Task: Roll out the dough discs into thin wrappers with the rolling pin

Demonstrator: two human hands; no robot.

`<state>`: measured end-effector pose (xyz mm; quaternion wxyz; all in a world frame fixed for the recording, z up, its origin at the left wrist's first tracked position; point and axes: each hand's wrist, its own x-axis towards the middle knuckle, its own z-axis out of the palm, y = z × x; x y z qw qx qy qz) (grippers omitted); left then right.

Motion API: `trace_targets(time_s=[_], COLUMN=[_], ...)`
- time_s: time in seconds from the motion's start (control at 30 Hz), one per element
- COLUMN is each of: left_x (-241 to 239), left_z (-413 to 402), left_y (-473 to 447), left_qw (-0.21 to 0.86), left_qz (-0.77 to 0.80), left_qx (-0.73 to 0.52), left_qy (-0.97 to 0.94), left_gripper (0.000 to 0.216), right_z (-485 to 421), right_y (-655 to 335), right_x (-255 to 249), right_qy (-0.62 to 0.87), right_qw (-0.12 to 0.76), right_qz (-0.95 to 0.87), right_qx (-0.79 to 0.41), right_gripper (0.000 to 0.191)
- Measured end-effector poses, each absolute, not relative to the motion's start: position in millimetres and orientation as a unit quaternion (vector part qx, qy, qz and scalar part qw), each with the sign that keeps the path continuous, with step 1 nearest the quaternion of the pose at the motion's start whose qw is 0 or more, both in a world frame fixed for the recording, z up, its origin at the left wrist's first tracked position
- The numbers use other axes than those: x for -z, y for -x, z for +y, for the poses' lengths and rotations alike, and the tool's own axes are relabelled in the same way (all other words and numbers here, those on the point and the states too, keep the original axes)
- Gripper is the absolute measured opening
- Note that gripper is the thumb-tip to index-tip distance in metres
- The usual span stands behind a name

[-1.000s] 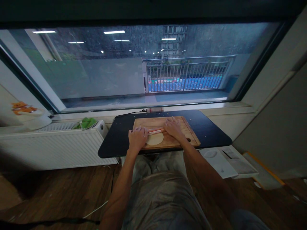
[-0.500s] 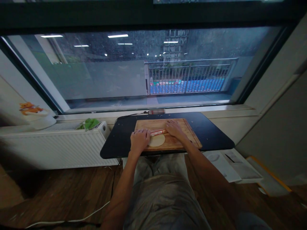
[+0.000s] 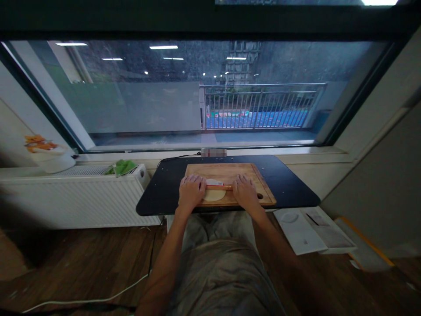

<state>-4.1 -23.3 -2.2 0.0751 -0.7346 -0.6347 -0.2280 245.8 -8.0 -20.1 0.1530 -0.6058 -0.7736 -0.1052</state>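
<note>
A thin rolling pin (image 3: 219, 187) with a red label lies crosswise over a flat round dough disc (image 3: 213, 195) on a wooden cutting board (image 3: 230, 170). My left hand (image 3: 191, 189) presses on the pin's left end, fingers bent over it. My right hand (image 3: 245, 193) covers the right end the same way. Both ends of the pin are hidden under my hands. The board rests on a black table (image 3: 289, 186) right in front of my lap.
A wide window (image 3: 197, 92) runs behind the table. Left of the table is a white radiator (image 3: 72, 197) with a green cloth (image 3: 120, 167) on top. Papers (image 3: 305, 224) lie on the wooden floor at right, a white cable (image 3: 85, 300) at left.
The pin has rolled toward me, from the dough's far edge onto its middle. My right hand drew back with it, and the pin now lies level.
</note>
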Motion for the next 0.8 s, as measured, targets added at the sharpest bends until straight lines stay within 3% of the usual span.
trace_targets(time_s=[0.23,0.8], left_x=[10.1,5.7], left_z=[-21.3,-25.1], left_y=[4.6,3.1], left_qw=[0.072,0.096], left_qz=[-0.633,-0.638], left_qx=[0.254,0.233], left_qy=[0.728,0.728], left_gripper=[0.04,0.044], right_z=[-14.9,39.5], right_y=[-240.8,-237.1], right_x=[13.4,1.1], right_qy=[0.618,0.59], right_qw=[0.144,0.115], right_qz=[-0.766,-0.792], right_qx=[0.098,0.105], right_gripper=[0.056,0.035])
